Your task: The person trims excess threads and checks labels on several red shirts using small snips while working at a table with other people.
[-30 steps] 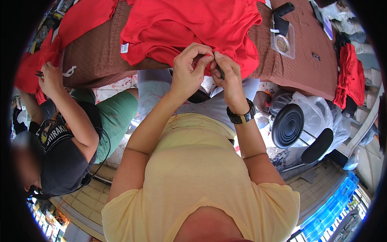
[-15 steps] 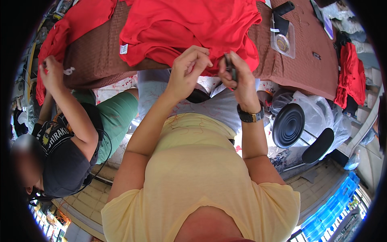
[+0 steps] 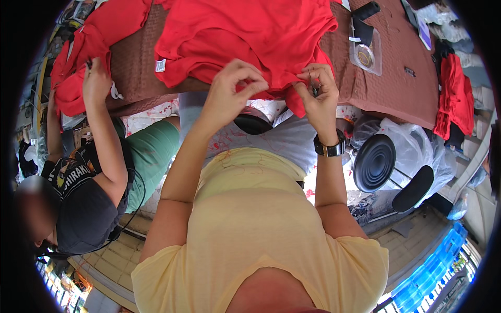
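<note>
A red garment with a white label is spread over the near edge of the table in front of me. My left hand is closed in a pinch at its near edge; whatever lies between the fingertips is too small to make out. To the right, my right hand pinches a fold of the same cloth between thumb and fingers. Small dark thread snips sit in that hand, partly hidden by the fingers. A corner of red cloth hangs down beside the right thumb.
A brown cloth covers the table. A clear plastic box stands at the right, near a red garment on the far right. A co-worker on my left handles red cloth. A round black stool seat is by my right arm.
My right hand has shifted right and turned, now pinching the cloth with the snips tucked in it. My left hand has moved slightly left. The co-worker's raised hand has moved right.
</note>
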Motion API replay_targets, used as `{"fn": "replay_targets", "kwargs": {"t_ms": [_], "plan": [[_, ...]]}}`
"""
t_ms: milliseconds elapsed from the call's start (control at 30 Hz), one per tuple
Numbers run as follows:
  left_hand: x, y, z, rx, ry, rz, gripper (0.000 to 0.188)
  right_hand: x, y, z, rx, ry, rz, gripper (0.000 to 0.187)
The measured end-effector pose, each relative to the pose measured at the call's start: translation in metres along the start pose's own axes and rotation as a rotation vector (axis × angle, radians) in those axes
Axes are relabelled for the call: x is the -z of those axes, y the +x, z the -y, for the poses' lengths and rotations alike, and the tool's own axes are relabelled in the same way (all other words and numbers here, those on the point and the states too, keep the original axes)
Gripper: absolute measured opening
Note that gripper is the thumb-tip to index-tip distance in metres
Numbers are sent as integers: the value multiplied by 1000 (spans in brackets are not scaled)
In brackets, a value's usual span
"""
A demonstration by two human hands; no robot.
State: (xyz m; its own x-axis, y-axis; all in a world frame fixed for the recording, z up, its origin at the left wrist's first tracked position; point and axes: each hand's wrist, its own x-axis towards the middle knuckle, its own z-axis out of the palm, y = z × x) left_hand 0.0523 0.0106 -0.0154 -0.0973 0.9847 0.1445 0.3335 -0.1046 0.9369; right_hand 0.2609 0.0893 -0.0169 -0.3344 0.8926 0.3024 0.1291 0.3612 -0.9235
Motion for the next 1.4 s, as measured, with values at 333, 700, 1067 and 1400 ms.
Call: {"fn": "replay_targets", "kwargs": {"t_ms": [333,700,1067,1400], "plan": [[-18,100,68,-302,631,-242,12,-9,-3,-16,26,-90,-59,20],[6,4,-27,-166,416,-4,33,-9,-7,-2,-171,108,-44,20],[3,37,-17,25,-466,-19,45,-9,30,15,-182,82,-149,20],[67,-19,32,-51,733,-482,32,50,54,23,-50,160,-388,13]]}}
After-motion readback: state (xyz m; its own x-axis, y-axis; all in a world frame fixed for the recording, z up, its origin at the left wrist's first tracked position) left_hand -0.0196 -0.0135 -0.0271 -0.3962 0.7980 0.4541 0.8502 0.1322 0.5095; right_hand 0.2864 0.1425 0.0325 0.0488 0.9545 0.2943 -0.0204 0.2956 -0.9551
